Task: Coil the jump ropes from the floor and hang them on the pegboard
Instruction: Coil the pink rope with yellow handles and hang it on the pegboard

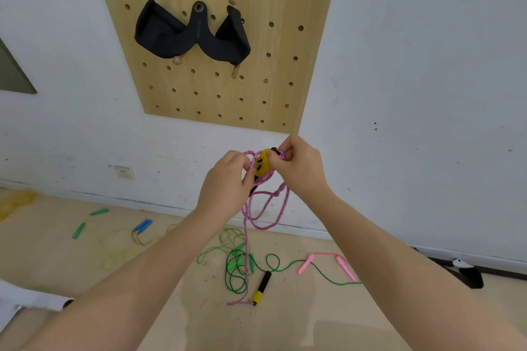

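Head view: my left hand (228, 179) & right hand (296, 165) are up in front of the wall, just below the pegboard (256, 88). Both pinch the pink rope (265, 208) around its yellow handle (263, 164), fingers curled. Rope loops hang down btwn my forearms; its tail reaches the floor (85, 265), ending at the 2nd handle (262, 286), black w/ yellow tip. Green rope (236, 268) lies tangled on the floor near it, pink handles (306, 263) to the right, blue handles (142, 226) & green handles (98, 212) to the left. Black strap (182, 37) hangs on pegboard pegs.
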The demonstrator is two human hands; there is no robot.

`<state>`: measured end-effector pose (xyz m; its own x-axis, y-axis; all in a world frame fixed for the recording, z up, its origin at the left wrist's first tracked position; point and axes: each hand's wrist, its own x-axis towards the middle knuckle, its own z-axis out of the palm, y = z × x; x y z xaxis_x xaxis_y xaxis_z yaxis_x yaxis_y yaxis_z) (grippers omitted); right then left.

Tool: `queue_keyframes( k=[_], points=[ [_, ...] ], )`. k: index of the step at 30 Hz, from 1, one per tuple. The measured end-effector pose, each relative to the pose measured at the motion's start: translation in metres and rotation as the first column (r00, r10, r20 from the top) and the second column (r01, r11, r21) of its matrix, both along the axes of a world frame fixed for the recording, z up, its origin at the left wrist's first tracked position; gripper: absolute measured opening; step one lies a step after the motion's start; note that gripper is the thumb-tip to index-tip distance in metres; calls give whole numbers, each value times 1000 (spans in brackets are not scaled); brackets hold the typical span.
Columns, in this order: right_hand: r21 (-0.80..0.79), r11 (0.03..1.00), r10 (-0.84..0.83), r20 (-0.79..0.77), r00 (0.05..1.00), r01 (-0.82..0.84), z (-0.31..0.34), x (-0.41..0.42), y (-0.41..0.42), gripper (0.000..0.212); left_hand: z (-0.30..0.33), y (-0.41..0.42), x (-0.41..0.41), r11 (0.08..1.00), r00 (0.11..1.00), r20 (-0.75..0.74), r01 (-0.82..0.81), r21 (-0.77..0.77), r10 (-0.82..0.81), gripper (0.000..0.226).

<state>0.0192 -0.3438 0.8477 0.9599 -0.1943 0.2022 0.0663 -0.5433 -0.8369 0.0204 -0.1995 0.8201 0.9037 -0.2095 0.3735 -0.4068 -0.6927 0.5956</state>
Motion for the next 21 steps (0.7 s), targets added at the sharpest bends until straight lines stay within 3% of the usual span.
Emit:
queue_keyframes(
  k=[1,2,4,5,7,9,13,18,21],
  points=[
    [56,998,-28,-16,999,29,1,2,-6,15,-1,3,3,999,998,-55,-6,-53,3,11],
    [118,992,-48,-36,998,52,2,3,-12,13,1,6,6,977,979,-202,-55,-204,13,11],
    [234,969,-59,-77,995,76,3,4,-22,9,1,16,17,806,874,-485,-268,-528,-27,15],
    [265,961,-61,-88,994,82,4,5,-24,8,-2,22,24,740,829,-559,-378,-556,3,20],
    [282,953,-92,-82,992,111,5,5,-24,11,-14,35,34,710,762,-639,-505,-490,102,26],
    [273,954,-109,-58,992,121,9,7,-24,11,-24,40,33,733,741,-664,-507,-454,101,29],
    [150,988,-20,-105,994,36,14,11,-20,15,-30,29,29,871,813,-581,-313,-378,40,32],
    [143,989,47,-160,986,-24,14,14,-14,15,-34,19,35,946,894,-426,-247,-211,139,20],
    [158,985,-48,-132,990,68,12,16,-17,13,-39,24,40,956,894,-389,-279,-91,223,19]
  ],
)
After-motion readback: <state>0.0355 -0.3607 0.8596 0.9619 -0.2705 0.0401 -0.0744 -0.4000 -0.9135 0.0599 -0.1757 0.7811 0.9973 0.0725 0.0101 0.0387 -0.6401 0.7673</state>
